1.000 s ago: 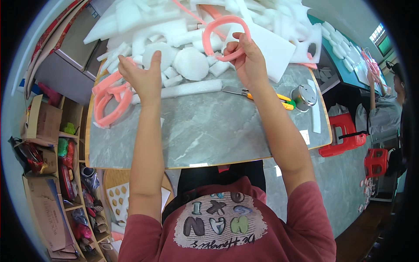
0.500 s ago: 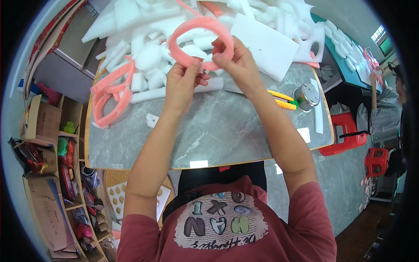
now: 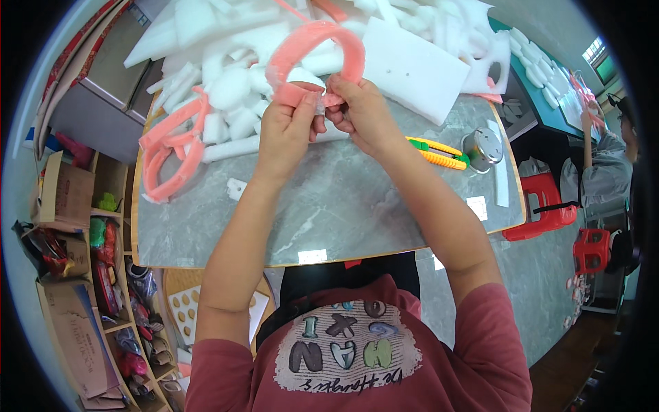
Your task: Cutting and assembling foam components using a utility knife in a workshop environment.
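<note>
A pink foam ring (image 3: 314, 34) is held up over the table, bent round so its two ends come together at the bottom. My left hand (image 3: 292, 127) pinches the left end, and my right hand (image 3: 365, 113) grips the other end close beside it. Something clear and shiny shows at the join between my fingertips; what it is I cannot make out. Behind the ring lies a heap of white foam pieces (image 3: 230, 86). More pink foam loops (image 3: 165, 168) rest on the table's left side.
Right of my forearm lie yellow-and-green cutters (image 3: 439, 152) beside a metal can (image 3: 482, 150). A white foam sheet (image 3: 415, 69) leans behind them. The grey table (image 3: 329, 213) has a wooden edge. Red stools (image 3: 542, 206) and another person (image 3: 604, 165) are at the right.
The ring has turned and its two ends are now pinched together. My right hand has moved down and left, nearer my left hand.
</note>
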Tool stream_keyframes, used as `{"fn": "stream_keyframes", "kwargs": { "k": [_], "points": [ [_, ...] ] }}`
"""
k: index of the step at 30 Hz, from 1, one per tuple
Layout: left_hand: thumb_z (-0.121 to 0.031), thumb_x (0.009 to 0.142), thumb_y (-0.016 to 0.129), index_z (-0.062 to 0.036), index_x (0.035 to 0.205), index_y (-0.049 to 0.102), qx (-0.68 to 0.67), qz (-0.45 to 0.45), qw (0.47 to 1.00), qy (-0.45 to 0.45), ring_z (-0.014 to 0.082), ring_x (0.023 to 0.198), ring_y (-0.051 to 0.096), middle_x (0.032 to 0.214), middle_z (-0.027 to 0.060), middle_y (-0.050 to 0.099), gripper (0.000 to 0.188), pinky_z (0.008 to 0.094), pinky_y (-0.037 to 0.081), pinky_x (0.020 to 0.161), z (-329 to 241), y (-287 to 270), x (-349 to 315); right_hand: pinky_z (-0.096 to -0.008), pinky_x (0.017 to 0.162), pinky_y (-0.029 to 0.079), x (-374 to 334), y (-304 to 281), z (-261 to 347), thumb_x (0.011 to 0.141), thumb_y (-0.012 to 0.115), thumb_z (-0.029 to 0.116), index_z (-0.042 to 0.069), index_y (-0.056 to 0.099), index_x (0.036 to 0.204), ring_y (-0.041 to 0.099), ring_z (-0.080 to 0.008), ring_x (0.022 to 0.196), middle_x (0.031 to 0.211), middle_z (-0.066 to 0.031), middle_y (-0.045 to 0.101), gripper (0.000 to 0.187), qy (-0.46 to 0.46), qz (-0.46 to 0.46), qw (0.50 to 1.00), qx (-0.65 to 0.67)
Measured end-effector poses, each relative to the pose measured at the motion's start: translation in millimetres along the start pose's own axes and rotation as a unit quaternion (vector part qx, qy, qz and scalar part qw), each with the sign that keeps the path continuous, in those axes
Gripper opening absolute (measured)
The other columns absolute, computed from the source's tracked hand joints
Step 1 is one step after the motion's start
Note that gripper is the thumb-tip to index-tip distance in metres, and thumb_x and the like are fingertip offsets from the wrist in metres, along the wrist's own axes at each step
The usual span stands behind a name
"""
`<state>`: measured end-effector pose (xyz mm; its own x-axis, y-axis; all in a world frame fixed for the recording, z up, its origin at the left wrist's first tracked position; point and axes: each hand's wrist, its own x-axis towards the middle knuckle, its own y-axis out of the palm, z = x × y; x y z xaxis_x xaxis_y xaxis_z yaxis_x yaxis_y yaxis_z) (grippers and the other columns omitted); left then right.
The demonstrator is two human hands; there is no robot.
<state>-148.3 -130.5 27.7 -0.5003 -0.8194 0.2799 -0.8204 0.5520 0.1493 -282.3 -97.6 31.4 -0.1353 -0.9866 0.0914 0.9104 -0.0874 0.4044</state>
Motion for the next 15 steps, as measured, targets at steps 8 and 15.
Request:
{"fn": "stream_keyframes", "kwargs": {
  "k": [8,15],
  "points": [
    [-0.01,0.087,0.051,0.001,0.092,0.054,0.296,-0.08,0.921,0.238,0.0119,0.054,0.049,0.061,0.0077,0.051,0.012,0.0281,0.038,0.052,8,-3,8,-0.0195,0.04,0.025,1,5,6,0.088,0.047,0.016,0.009,0.047,0.07,0.038,-0.0068,0.052,0.066,0.0011,0.049,0.019,0.018,0.013,1.0,-0.008],
    [-0.012,0.089,0.051,0.0007,0.086,0.055,0.206,-0.084,0.968,0.12,0.0087,0.054,0.044,0.06,0.0027,0.051,0.013,0.026,0.036,0.05,-5,-6,6,-0.0191,0.045,0.027,-4,14,5,0.093,0.048,0.024,0.009,0.047,0.071,0.036,-0.0054,0.055,0.066,0.0009,0.048,0.026,-0.072,0.032,0.995,-0.059]
  ]
}}
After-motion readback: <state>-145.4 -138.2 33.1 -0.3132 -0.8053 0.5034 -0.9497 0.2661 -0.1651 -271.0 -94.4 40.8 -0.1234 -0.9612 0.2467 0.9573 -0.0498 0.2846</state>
